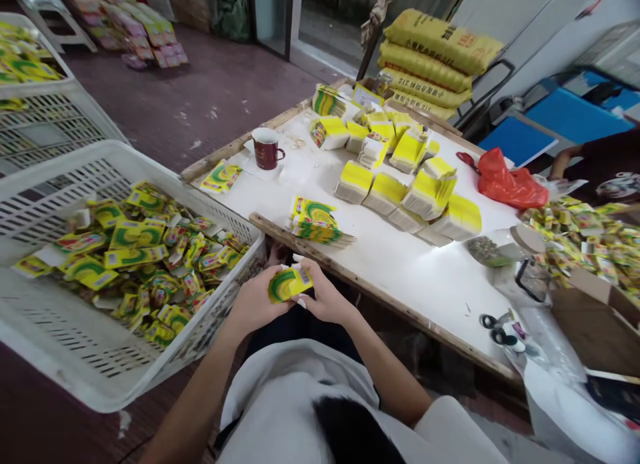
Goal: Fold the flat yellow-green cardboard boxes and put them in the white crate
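Both my hands hold one small yellow-and-green packet in my lap, just below the table's near edge. My left hand grips its left side with curled fingers. My right hand pinches its right end. A short stack of flat yellow-green packets lies on the white table right above my hands. To my left a white plastic crate holds many loose packets of the same kind.
Bundles of yellow packets cover the table's middle and back, with a dark red mug, a red plastic bag and scissors. Another person's arm shows at far right. Yellow sacks are stacked behind; a second crate stands far left.
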The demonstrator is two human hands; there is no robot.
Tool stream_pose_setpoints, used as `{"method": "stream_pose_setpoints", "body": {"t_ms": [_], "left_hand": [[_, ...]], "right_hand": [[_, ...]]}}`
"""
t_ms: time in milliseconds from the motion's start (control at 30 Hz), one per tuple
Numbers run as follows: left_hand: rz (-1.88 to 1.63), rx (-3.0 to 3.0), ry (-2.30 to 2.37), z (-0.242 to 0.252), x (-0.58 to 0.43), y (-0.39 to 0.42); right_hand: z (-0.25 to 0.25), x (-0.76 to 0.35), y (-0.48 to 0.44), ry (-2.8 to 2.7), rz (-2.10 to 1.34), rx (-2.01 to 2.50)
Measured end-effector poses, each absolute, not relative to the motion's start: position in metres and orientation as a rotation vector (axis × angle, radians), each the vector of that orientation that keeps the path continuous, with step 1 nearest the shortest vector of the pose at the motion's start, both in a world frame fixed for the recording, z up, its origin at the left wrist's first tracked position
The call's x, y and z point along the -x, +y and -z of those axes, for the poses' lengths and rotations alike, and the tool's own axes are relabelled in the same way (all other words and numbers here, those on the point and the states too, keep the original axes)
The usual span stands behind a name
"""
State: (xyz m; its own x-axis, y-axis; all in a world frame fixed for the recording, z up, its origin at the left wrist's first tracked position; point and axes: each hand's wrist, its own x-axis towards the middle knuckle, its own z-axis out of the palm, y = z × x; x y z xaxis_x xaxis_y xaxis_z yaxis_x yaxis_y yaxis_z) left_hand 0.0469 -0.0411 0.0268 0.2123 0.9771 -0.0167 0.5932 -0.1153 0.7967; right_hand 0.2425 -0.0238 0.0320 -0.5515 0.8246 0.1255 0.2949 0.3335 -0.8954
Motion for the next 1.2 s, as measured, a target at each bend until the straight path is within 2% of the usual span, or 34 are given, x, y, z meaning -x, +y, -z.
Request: {"method": "stream_pose_setpoints", "body": {"t_ms": [133,233,300,400,633,800,933,1000,1067,1200], "left_hand": [[-0.949,-1.619,1.574,-0.023,-0.032,-0.039],[-1.28,-1.438,2.121,-0.018,-0.01,-0.033],[-1.414,-1.369,2.309,-0.013,0.0,-0.031],[-1.449,-1.37,2.113,-0.005,-0.003,-0.032],[-1.341,-1.352,1.613,0.0,-0.047,-0.041],[-1.314,-1.088,1.197,-0.003,-0.061,-0.041],[-1.594,-0.728,0.821,-0.01,-0.078,-0.04],[-1.699,-0.623,0.776,-0.017,-0.085,-0.039],[-1.766,-0.491,0.74,-0.025,-0.089,-0.037],[-1.796,-0.35,0.864,-0.028,-0.089,-0.032]], "right_hand": [[-0.044,-0.251,-0.006,-1.826,-1.199,1.023],[-0.057,-0.269,0.025,-1.706,-0.851,1.299],[-0.062,-0.277,0.048,-1.715,-0.559,1.496],[-0.059,-0.281,0.075,-1.81,-0.332,1.708],[-0.057,-0.277,0.093,-1.849,-0.316,1.763],[-0.072,-0.265,0.062,-1.724,-0.494,1.628],[-0.062,-0.231,0.005,-1.861,-0.949,1.369],[-0.05,-0.213,-0.021,-1.848,-1.279,1.235],[-0.039,-0.2,-0.039,-1.671,-1.45,1.126],[-0.026,-0.195,-0.046,-1.549,-1.533,1.067]]}}
